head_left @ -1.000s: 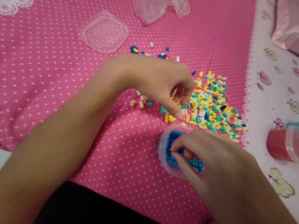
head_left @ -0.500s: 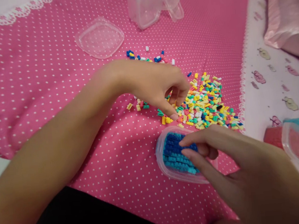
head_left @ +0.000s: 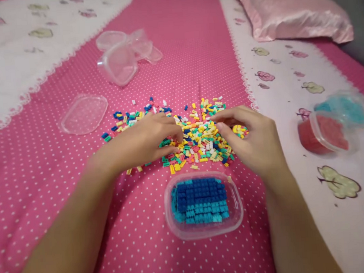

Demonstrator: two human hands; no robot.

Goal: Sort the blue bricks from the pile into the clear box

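Observation:
Small colored bricks lie in a loose pile on the pink dotted cloth. Over the left part of the pile is my left hand, palm down, thumb and fingers apart, with no brick visible between them. My right hand hovers at the pile's right side, thumb and index finger a little apart, nothing visible between the tips. Nearer to me stands a clear plastic tub with rows of dark blue bricks and light blue bricks; neither hand touches it.
A clear lid lies left of the pile. Clear containers sit farther back. At the right are a tub of red pieces and a tub of light blue pieces. A pink pillow rests at the back right.
My right hand has moved from above the tub forward to the pile's right side. The view has shifted, showing more of the bed. My left hand remains over the pile.

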